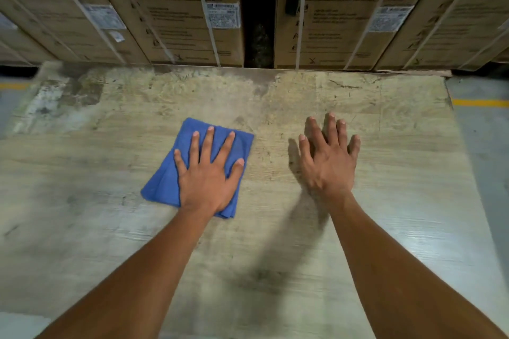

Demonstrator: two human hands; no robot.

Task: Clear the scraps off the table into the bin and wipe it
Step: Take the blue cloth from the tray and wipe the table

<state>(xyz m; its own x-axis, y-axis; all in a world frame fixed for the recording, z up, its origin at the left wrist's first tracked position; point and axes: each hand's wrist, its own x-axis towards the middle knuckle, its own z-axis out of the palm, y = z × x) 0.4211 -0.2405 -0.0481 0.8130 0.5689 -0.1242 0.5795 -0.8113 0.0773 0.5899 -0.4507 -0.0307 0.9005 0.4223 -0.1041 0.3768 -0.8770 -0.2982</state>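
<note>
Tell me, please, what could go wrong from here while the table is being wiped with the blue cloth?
The left hand only presses flat on the folded blue cloth, so the cloth could slip or bunch and skip patches. The table looks worn and scratched, with a rough pale patch at its far left; fibres might snag there. The right hand is spread over the bare surface and may smear grime onto wiped areas.

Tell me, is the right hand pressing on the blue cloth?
No, the right hand is spread over the bare table, while the left hand lies flat on the blue cloth.
</note>
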